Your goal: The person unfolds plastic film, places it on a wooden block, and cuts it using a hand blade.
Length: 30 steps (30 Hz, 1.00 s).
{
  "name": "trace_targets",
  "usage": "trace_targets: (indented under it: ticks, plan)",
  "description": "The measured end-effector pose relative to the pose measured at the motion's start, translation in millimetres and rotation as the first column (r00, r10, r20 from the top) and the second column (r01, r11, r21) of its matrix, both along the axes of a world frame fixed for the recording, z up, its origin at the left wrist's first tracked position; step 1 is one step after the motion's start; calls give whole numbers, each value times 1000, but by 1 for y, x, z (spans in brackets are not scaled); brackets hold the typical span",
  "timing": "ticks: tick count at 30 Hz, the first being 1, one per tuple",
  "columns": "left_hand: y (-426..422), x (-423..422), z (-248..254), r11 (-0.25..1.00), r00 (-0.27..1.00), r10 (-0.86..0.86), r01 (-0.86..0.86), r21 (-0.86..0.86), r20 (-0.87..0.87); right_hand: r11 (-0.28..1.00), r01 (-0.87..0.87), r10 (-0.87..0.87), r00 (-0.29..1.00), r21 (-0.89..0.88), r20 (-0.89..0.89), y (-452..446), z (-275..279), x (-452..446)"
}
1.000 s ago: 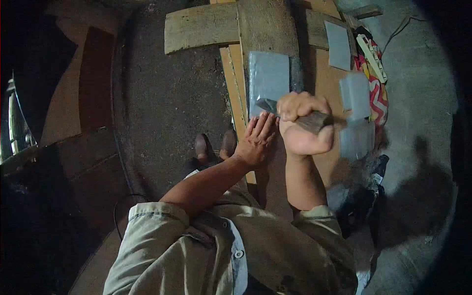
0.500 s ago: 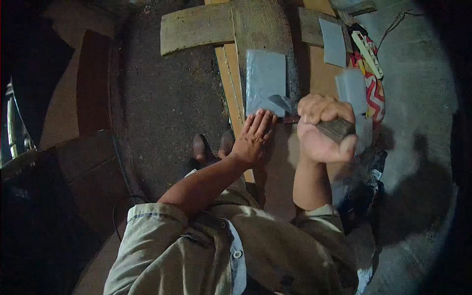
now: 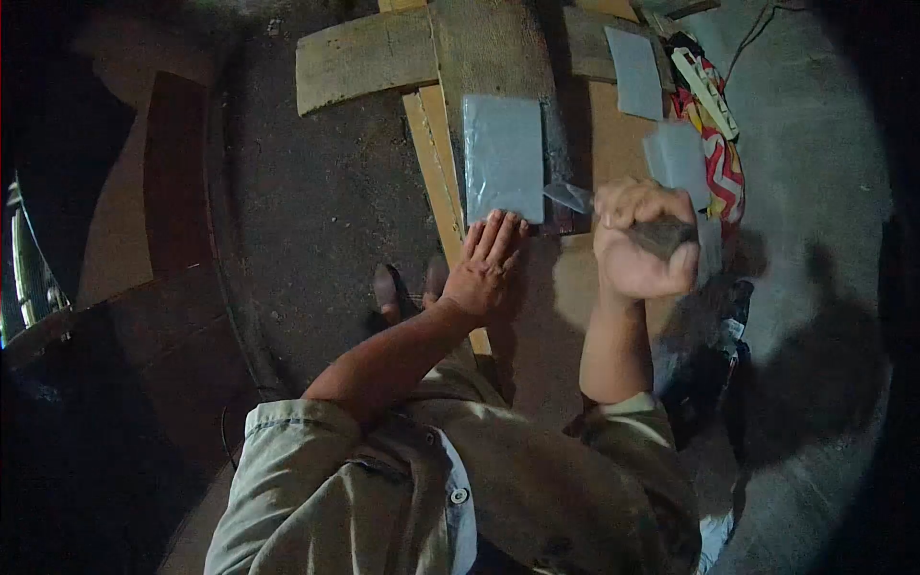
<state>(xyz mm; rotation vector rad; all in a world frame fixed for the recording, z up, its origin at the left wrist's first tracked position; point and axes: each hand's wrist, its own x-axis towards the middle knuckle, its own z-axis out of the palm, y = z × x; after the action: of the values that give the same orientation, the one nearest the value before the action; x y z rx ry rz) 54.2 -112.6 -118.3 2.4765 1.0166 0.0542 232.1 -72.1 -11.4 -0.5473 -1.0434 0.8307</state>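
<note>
My left hand (image 3: pixel 487 264) lies flat with its fingers stretched over the lower edge of a grey-white, plastic-covered sheet (image 3: pixel 503 158). To its right, my right hand (image 3: pixel 647 235) is wrapped round the dark handle of a tool (image 3: pixel 568 196) that looks like a trowel or scraper. Its flat pointed blade sticks out leftwards, just right of the sheet's lower right corner. The sheet rests on a wooden board (image 3: pixel 489 53). The exact shape of the tool is partly hidden by my fingers.
Clear plastic pieces (image 3: pixel 676 158) lie right of the board, near a white power strip (image 3: pixel 704 91) and a red, yellow and white patterned cloth (image 3: pixel 724 172). Another pale sheet (image 3: pixel 632 72) is at the upper right. A crosswise plank (image 3: pixel 364 62) lies at the upper left.
My right hand has moved right, drawing the tool blade from the sheet's lower part to beyond its right edge. My left hand stays at the sheet's lower edge. The view has shifted slightly.
</note>
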Motion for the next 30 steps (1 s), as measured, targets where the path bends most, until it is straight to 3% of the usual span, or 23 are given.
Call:
trace_targets:
  ticks: [2, 4, 5, 7, 10, 14, 17, 19, 20, 22, 23, 24, 26, 27, 29, 30]
  plan:
    - [-6, 1, -15, 998, 998, 14, -10, 57, -60, 999, -18, 18, 1000, 39, -9, 0, -4, -3]
    - [-8, -1, -21, 993, 984, 103, -109, 35, 142, 1000, 9, -9, 1000, -5, 6, -1, -14, -2]
    - [-9, -1, -23, 993, 984, 104, -111, 41, 145, 999, 29, -28, 999, -40, 20, 1, -17, -1]
    - [-15, -1, -15, 993, 996, 70, -64, 103, -57, 998, 54, -53, 998, -42, 25, 0, -11, -7]
    - [-19, 4, -15, 991, 991, 117, -113, 66, -66, 998, 57, -56, 997, -25, 58, -3, -9, -8]
    - [-18, 0, -18, 988, 989, 148, -148, 35, 17, 995, -13, 23, 994, 96, -106, -11, 9, -29]
    - [-13, 2, -14, 994, 994, 97, -94, 54, -51, 999, -48, 46, 994, -20, -95, -12, 1, -47]
    - [-4, 3, 10, 983, 929, -92, 26, -184, -359, 994, -109, 108, 990, -8, -95, -16, 14, -56]
    - [-7, 2, 5, 982, 928, -89, 21, -190, -361, 993, -114, 115, 988, 7, -105, -17, 19, -61]
    - [-14, 0, -15, 996, 986, 36, -49, -77, -160, 994, -112, 111, 987, -3, -117, -14, 14, -67]
    - [-19, 0, -24, 999, 982, 50, -46, 26, -180, 994, -105, 103, 987, -9, -126, -11, 9, -69]
    - [-18, 0, -22, 999, 982, 50, -46, 26, -180, 991, -110, 112, 994, -72, 17, -4, -14, -65]
    - [-14, 0, -15, 997, 992, 64, -69, -37, -105, 991, -108, 104, 993, -74, -49, 2, -12, -61]
    - [-15, -3, -15, 999, 985, 18, -12, 37, -171, 992, -101, 98, 994, -76, -48, -1, -9, -61]
    - [-11, -1, -15, 999, 986, 25, -20, 28, -165, 993, -122, 118, 970, -2, -212, -6, 1, -61]
    - [-12, -1, -13, 1000, 986, 28, -28, 5, -164, 993, -120, 120, 978, 12, -171, -10, 13, -59]
